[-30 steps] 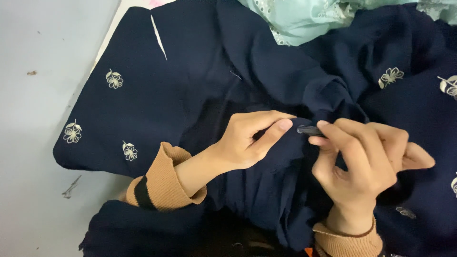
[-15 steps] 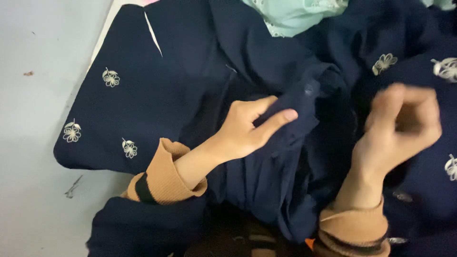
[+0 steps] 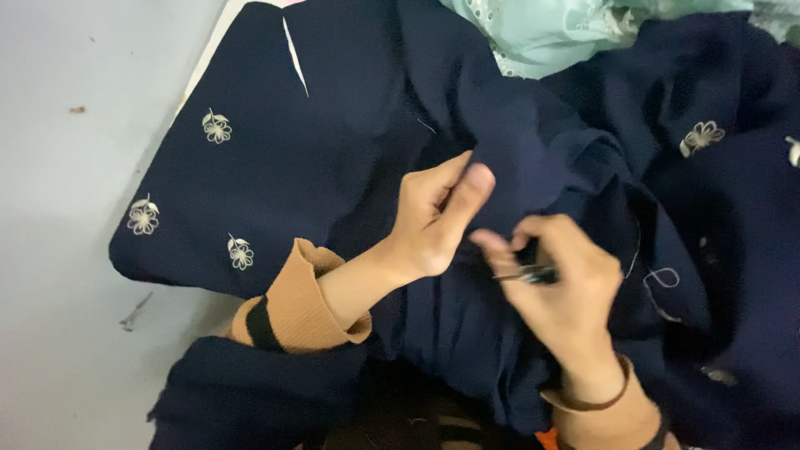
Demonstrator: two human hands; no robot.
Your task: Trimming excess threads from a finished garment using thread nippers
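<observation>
Spreading over the grey counter (image 3: pixel 58 250), navy embroidered fabric (image 3: pixel 317 150), mint cloth (image 3: pixel 550 33) above. Pinching a fold of it, left hand (image 3: pixel 433 217), fingers together. Clamped on small dark snips (image 3: pixel 529 271), right hand (image 3: pixel 558 287).

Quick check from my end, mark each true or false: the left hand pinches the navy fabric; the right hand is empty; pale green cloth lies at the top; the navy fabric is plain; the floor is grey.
1. The left hand pinches the navy fabric: true.
2. The right hand is empty: false, it holds a small dark tool.
3. Pale green cloth lies at the top: true.
4. The navy fabric is plain: false, it has white embroidered flowers.
5. The floor is grey: true.
</observation>
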